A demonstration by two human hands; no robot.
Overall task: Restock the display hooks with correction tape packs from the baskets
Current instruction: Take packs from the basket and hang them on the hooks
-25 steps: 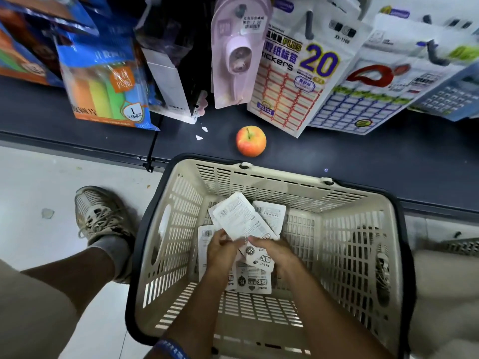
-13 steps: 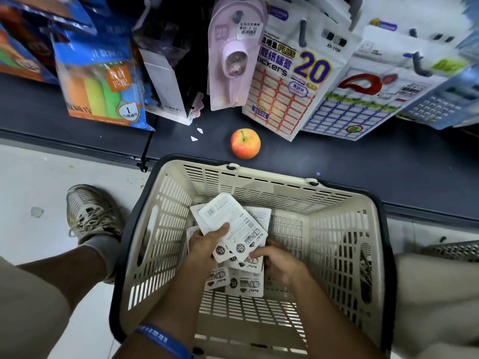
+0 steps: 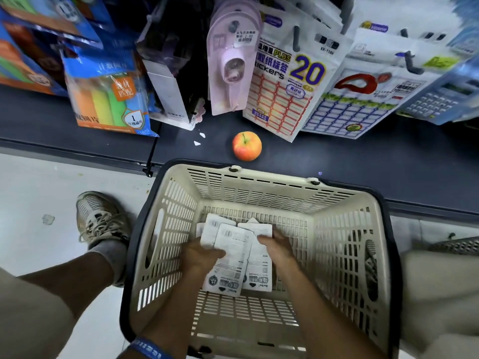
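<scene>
I am at the gathering step: both my hands are down inside the cream slatted plastic basket (image 3: pixel 344 244) with the dark rim, which stands on the pale floor against the dark grey bottom shelf (image 3: pixel 363 167). I am collecting the flat white correction tape packs (image 3: pixel 233 257) into one stack before anything goes up on a hook.

My left hand (image 3: pixel 201 257) has its grip closed around the left edge of the stack, thumb lying over the printed face of the top pack, fingers curled underneath where I cannot see them. My right hand (image 3: pixel 278 248) holds the right side of the packs, fingers wrapped over their far edge; how tightly it pinches I cannot tell, since the packs cover most of the fingertips. The packs overlap unevenly, fanned out toward the far wall of the basket, all held low within it near the slatted bottom.

I judge the next move to be squaring the fan into a neat bundle, lifting it clear of the rim, and finding the hook above where the pink carded correction tape pack (image 3: pixel 232 66) already hangs. Each pack's hang hole would need lining up with the peg. A loose fan could slip and scatter back into the basket. A red-and-yellow apple (image 3: pixel 246 146) sits on the shelf just beyond the basket.
</scene>
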